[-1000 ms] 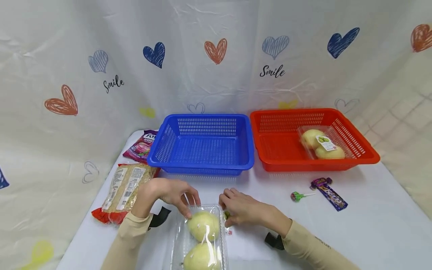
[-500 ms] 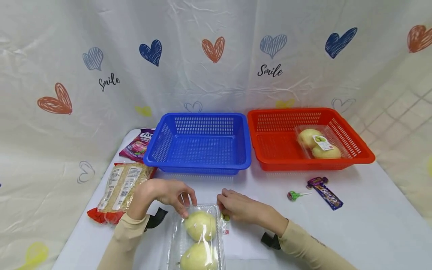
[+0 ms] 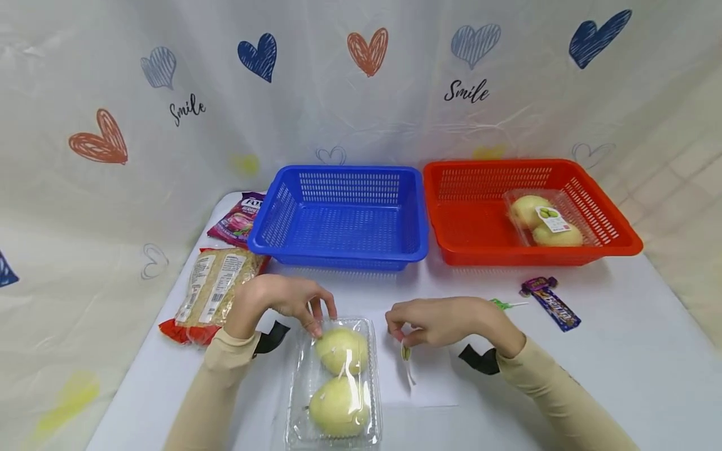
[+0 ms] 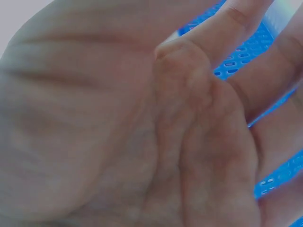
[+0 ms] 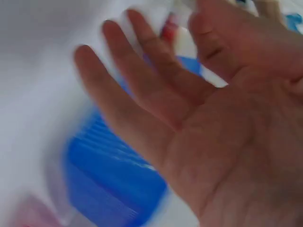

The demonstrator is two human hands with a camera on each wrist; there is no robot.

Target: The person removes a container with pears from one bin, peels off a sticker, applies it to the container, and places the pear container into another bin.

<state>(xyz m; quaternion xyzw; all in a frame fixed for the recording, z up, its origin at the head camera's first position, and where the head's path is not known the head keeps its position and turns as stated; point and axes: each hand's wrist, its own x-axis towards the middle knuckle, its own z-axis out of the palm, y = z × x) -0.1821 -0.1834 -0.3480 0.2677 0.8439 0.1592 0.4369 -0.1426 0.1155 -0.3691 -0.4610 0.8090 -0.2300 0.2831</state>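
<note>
A clear plastic box (image 3: 293, 401) with two pale yellow-green fruits, pear-like, lies in front of me in the head view. My left hand (image 3: 290, 297) holds the box's far left corner, thumb on the lid and fingers at the far edge. My right hand (image 3: 434, 321), right of the box, pinches a small white sticker label (image 3: 407, 360) with a green picture; it hangs edge-on from thumb and fingertips. In the left wrist view the left palm (image 4: 199, 132) hides the box. The right wrist view is blurred; several fingers of the right hand (image 5: 222, 127) extend and the label is hidden.
A blue basket (image 3: 338, 257) and a red basket (image 3: 536, 255) stand behind; the red one holds another fruit box (image 3: 547, 219). Left lie a grain bag (image 3: 217, 285) and a purple packet (image 3: 239, 219). Right are a lollipop (image 3: 502, 304) and wrapped sweets (image 3: 555, 310). A white sheet (image 3: 434, 391) lies below the label.
My right hand has moved right, away from the box, and raised the label that lay beside it. My left hand stays at the box corner. The head view has tilted down slightly.
</note>
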